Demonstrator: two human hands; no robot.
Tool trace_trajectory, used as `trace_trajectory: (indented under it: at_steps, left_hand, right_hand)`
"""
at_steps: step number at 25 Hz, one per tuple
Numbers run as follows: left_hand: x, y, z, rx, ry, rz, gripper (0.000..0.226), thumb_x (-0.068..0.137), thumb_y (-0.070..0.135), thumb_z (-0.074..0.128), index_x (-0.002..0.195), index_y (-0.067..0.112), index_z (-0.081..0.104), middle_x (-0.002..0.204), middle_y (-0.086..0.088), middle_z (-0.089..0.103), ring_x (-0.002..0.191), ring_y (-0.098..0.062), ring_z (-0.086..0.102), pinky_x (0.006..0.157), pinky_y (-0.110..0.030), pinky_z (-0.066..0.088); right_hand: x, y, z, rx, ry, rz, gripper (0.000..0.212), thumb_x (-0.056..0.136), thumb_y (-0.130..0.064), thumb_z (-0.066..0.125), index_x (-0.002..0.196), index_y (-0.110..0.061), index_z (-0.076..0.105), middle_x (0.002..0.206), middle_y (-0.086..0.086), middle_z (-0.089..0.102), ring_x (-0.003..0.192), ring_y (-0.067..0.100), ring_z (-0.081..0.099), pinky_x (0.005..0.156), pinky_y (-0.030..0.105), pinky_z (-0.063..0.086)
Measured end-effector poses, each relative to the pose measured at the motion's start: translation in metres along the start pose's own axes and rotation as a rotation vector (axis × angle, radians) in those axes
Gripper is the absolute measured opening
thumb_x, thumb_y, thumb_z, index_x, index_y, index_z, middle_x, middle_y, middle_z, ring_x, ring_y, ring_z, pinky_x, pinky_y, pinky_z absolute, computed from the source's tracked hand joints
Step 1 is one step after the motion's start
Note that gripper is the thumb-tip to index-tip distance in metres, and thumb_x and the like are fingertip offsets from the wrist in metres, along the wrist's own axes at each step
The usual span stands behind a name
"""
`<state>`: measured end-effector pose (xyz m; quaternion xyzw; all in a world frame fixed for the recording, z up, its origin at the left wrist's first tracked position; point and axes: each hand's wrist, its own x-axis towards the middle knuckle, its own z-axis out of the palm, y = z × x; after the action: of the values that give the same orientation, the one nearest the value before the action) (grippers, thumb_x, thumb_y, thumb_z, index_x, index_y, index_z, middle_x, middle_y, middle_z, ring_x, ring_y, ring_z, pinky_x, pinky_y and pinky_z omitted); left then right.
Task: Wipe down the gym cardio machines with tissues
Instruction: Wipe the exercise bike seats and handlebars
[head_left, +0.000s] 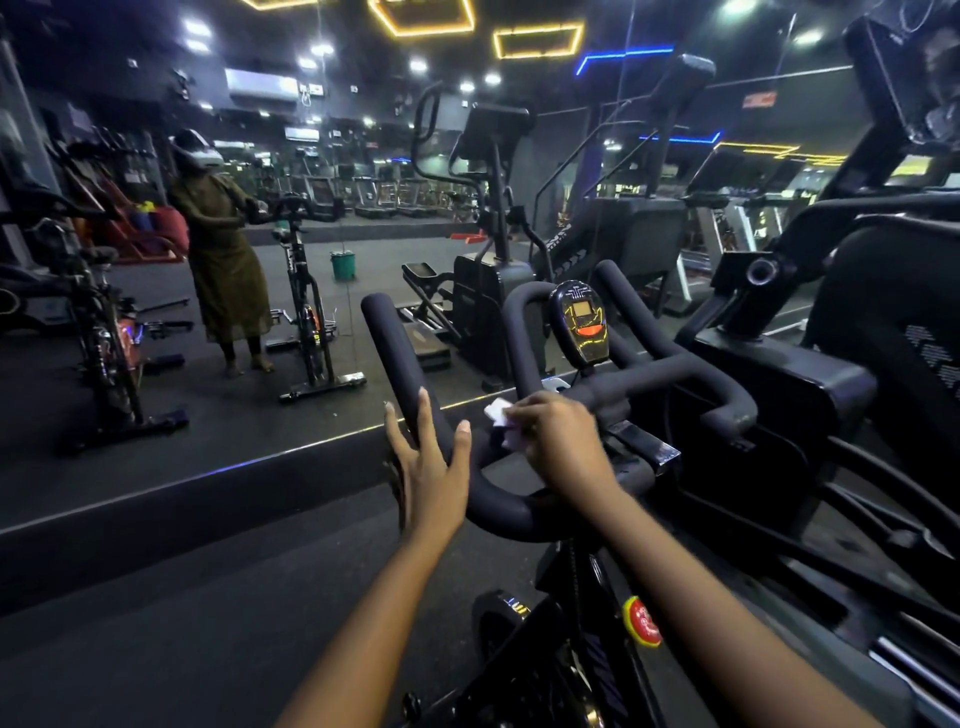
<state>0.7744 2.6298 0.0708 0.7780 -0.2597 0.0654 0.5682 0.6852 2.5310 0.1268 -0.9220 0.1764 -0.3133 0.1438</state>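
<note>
While the right grip (563, 447) clasps a tissue (497, 414) on the handlebar (395, 343) near the console (582, 322), the left grip (431, 467) lies released, fingers straight, against the handlebar's left arm.

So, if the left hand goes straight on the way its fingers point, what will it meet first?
Probably the left horn of the handlebar, which the left hand seems to touch now. Beyond the horn's tip comes the mirror, though depth is unclear.
</note>
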Motion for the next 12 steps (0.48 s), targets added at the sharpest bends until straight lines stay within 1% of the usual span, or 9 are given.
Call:
trace_trajectory:
  at_steps: [1, 2, 4, 6, 8, 10, 12]
  left_hand:
    - [-0.002, -0.005, -0.001, 0.116, -0.004, 0.121, 0.069, 0.090, 0.060, 0.035, 0.150, 0.029, 0.023, 0.160, -0.009, 0.003, 0.147, -0.026, 0.004, 0.118, -0.039, 0.003]
    - [-0.001, -0.009, -0.003, 0.215, -0.022, 0.225, 0.073, 0.085, 0.064, 0.025, 0.150, 0.028, 0.025, 0.160, -0.007, 0.007, 0.148, -0.024, -0.001, 0.117, -0.039, -0.006]
    - [0.005, -0.011, -0.007, 0.326, -0.099, 0.346, 0.080, 0.081, 0.066, 0.015, 0.150, 0.027, 0.025, 0.159, -0.004, 0.015, 0.148, -0.019, -0.006, 0.114, -0.034, -0.015]
    - [0.011, -0.011, -0.010, 0.368, -0.167, 0.385, 0.086, 0.078, 0.068, 0.011, 0.150, 0.024, 0.027, 0.157, -0.002, 0.023, 0.147, -0.016, -0.010, 0.114, -0.033, -0.017]
    - [0.012, -0.009, -0.011, 0.390, -0.181, 0.383, 0.091, 0.075, 0.070, 0.009, 0.147, 0.019, 0.035, 0.156, -0.002, 0.026, 0.147, -0.016, -0.010, 0.114, -0.032, -0.015]
    - [0.012, -0.010, -0.010, 0.395, -0.177, 0.373, 0.097, 0.074, 0.076, 0.007, 0.143, 0.017, 0.043, 0.155, -0.001, 0.029, 0.147, -0.016, -0.009, 0.116, -0.033, -0.013]
    - [0.011, -0.010, -0.011, 0.386, -0.182, 0.381, 0.111, 0.070, 0.086, -0.004, 0.140, 0.017, 0.047, 0.154, -0.001, 0.030, 0.148, -0.017, -0.009, 0.115, -0.033, -0.012]
  right_hand:
    - [0.006, 0.015, -0.008, -0.016, 0.051, 0.057, 0.023, 0.074, -0.005, 0.071, 0.097, -0.009, 0.074, 0.099, 0.010, 0.068, 0.091, 0.029, 0.063, 0.078, 0.036, 0.048]
    - [0.011, 0.027, -0.013, -0.060, 0.066, 0.103, 0.024, 0.076, -0.004, 0.069, 0.100, -0.008, 0.073, 0.102, 0.009, 0.066, 0.095, 0.029, 0.062, 0.081, 0.035, 0.046]
    - [0.015, 0.038, -0.011, -0.204, 0.035, 0.156, 0.022, 0.083, -0.007, 0.062, 0.103, -0.009, 0.070, 0.107, 0.009, 0.061, 0.099, 0.030, 0.059, 0.080, 0.034, 0.040]
    - [0.010, 0.033, -0.001, -0.246, 0.019, 0.177, 0.019, 0.086, -0.011, 0.057, 0.101, -0.009, 0.069, 0.108, 0.010, 0.058, 0.097, 0.033, 0.058, 0.076, 0.035, 0.039]
    - [0.003, 0.020, 0.005, -0.221, 0.020, 0.164, 0.017, 0.087, -0.012, 0.055, 0.098, -0.009, 0.068, 0.105, 0.011, 0.057, 0.095, 0.032, 0.058, 0.074, 0.034, 0.038]
    - [-0.008, 0.001, 0.011, -0.174, -0.011, 0.083, 0.018, 0.087, -0.013, 0.055, 0.099, -0.011, 0.068, 0.102, 0.010, 0.057, 0.094, 0.029, 0.058, 0.075, 0.033, 0.039]
    - [-0.022, -0.015, 0.012, -0.106, -0.071, -0.057, 0.020, 0.086, -0.012, 0.057, 0.101, -0.013, 0.070, 0.102, 0.008, 0.058, 0.094, 0.026, 0.058, 0.077, 0.032, 0.041]
